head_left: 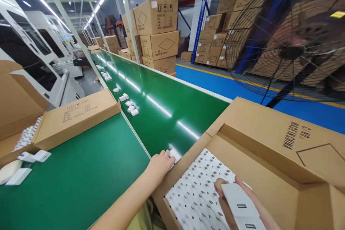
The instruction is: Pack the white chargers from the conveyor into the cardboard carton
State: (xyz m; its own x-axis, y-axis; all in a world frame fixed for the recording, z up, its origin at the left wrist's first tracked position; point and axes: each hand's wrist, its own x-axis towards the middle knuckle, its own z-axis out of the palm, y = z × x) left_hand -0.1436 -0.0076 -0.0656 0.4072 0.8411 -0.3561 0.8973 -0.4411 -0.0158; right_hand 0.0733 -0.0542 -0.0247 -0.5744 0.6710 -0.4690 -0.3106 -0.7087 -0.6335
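My right hand is closed around white USB chargers; two port slots face me. It is above an open carton, over rows of packed white chargers that fill the carton's near left part. My left hand reaches to the near end of the green conveyor belt, against the carton's edge. Its fingers are curled over a white charger, partly hidden by the hand. Farther up the belt, several loose white chargers lie along its left edge.
A green side table at left bears another open carton and a few white chargers. A large caged fan stands at right. Stacked cartons stand beyond the belt; white machines stand at left.
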